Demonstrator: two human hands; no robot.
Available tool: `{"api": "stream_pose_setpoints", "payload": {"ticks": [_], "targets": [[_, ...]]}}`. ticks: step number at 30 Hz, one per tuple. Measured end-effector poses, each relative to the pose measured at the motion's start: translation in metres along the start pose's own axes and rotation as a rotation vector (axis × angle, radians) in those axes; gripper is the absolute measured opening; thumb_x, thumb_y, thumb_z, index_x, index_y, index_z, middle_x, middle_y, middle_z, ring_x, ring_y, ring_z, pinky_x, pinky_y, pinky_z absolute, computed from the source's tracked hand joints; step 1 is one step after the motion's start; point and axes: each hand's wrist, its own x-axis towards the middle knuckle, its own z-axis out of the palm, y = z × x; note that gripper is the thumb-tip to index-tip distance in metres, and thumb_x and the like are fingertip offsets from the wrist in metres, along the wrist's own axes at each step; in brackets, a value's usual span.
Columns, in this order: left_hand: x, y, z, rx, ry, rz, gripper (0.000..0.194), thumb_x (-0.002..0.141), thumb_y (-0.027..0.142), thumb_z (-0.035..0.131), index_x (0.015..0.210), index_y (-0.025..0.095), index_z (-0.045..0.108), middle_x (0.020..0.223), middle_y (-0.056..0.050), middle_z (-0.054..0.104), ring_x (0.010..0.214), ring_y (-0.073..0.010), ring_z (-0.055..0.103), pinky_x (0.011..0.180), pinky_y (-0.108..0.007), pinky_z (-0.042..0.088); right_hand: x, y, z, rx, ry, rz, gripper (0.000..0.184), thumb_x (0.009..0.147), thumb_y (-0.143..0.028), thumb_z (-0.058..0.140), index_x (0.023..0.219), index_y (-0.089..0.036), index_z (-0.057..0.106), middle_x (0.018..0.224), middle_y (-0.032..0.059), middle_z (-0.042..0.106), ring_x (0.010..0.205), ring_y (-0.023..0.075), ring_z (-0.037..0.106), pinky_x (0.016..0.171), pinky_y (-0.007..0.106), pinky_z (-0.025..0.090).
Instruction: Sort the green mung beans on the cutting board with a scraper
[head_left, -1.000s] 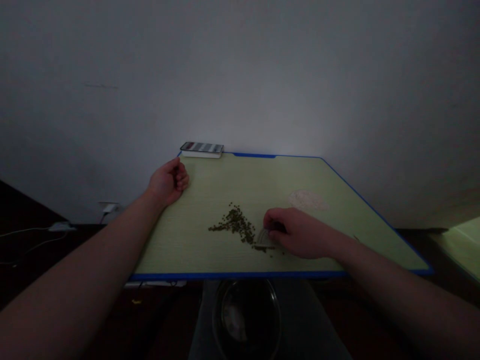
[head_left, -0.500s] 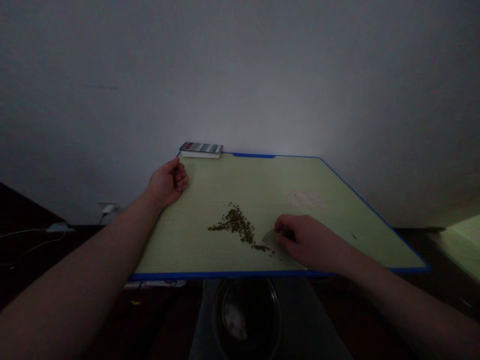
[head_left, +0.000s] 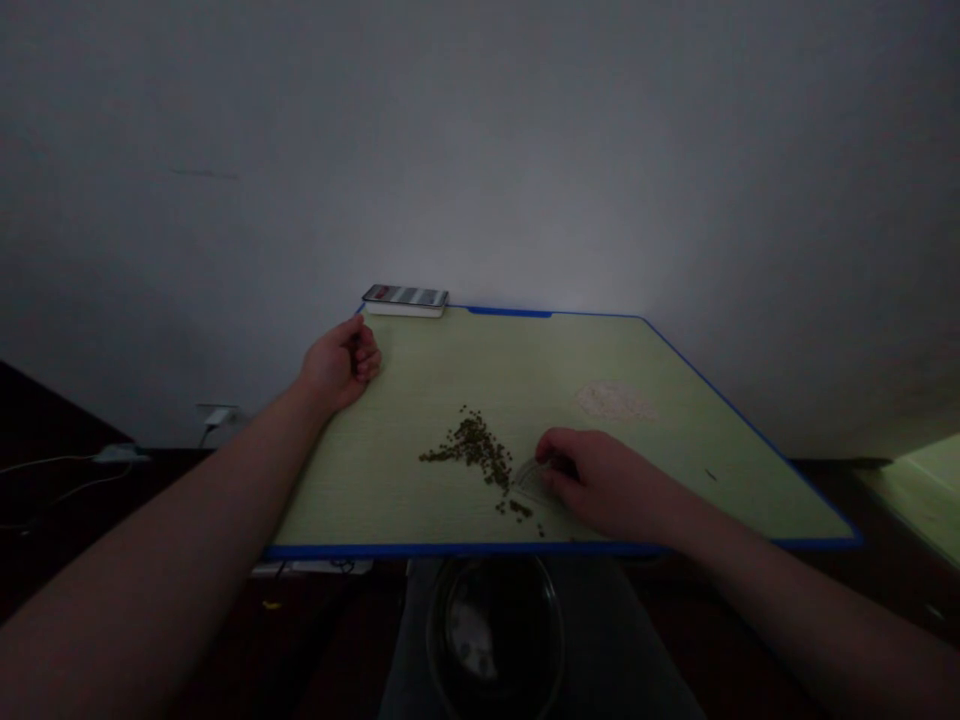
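Observation:
My right hand [head_left: 600,480] pinches a clear protractor [head_left: 531,481] with printed markings, held low at the tabletop. Its curved edge is close to the right side of a pile of small dark green beans [head_left: 476,445], which look like mung beans. A small clump of them [head_left: 520,509] lies apart, nearer the front edge. My left hand [head_left: 341,365] rests on the table's left edge with its fingers curled in and nothing visible in them. Beyond the right hand lies a flat patch of pale grains [head_left: 615,400], perhaps rice.
The pale folding table [head_left: 517,350] has a blue rim and stands against a wall. A phone [head_left: 406,296] lies on a white box [head_left: 403,310] at the back left corner. Below the front edge, a glossy round bowl [head_left: 495,640] is at my lap. A small dark sliver [head_left: 710,475] lies on the right.
My right hand and the protractor have shifted slightly left. The trailing beans near it have bunched into a small clump, apart from the main pile. My left hand stays in place.

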Motion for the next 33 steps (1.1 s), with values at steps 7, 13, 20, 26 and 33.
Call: {"api": "stream_pose_setpoints", "payload": {"ticks": [7,13,20,26,33], "targets": [[0.0,0.0,0.0,0.001,-0.003,-0.009,0.026,0.078,0.032,0.045,0.057,0.018,0.042,0.041,0.005,0.03,0.033,-0.0056,0.031,0.034,-0.021,0.02,0.002,0.006,-0.009,0.059,-0.033,-0.062,0.013,0.081,-0.019,0.047,0.091,-0.018,0.055,0.077,0.0023,0.061,0.066,0.0133,0.051,0.057,0.025,0.034],[0.0,0.0,0.0,-0.006,0.008,-0.009,0.026,0.077,0.032,0.046,0.056,0.018,0.042,0.041,0.005,0.03,0.033,-0.0057,0.03,0.033,-0.021,0.018,0.009,0.014,-0.008,0.045,-0.035,-0.067,0.013,0.082,-0.022,0.046,0.09,-0.017,0.055,0.076,0.0029,0.06,0.064,0.013,0.051,0.057,0.025,0.034],[0.0,0.0,-0.001,-0.011,0.005,-0.01,0.026,0.078,0.031,0.045,0.056,0.017,0.042,0.041,0.005,0.029,0.034,-0.0056,0.03,0.033,-0.021,0.018,0.006,0.003,-0.007,0.078,-0.096,-0.121,0.013,0.081,-0.02,0.048,0.091,-0.018,0.056,0.077,0.0025,0.061,0.066,0.0127,0.052,0.059,0.024,0.035],[-0.002,0.001,0.002,0.003,0.018,-0.011,0.026,0.078,0.032,0.045,0.057,0.018,0.041,0.041,0.005,0.029,0.033,-0.0054,0.029,0.033,-0.02,0.018,-0.022,0.018,-0.012,0.024,-0.023,0.061,0.016,0.083,-0.024,0.046,0.095,-0.019,0.055,0.071,0.0024,0.061,0.062,0.0141,0.053,0.054,0.026,0.033],[0.0,0.0,0.001,0.006,0.024,-0.013,0.025,0.078,0.031,0.045,0.056,0.018,0.042,0.041,0.005,0.029,0.033,-0.0056,0.029,0.033,-0.02,0.019,-0.045,0.011,0.001,-0.083,-0.009,0.152,0.018,0.085,-0.03,0.045,0.093,-0.02,0.057,0.065,0.004,0.061,0.058,0.0153,0.053,0.05,0.027,0.028]]}}
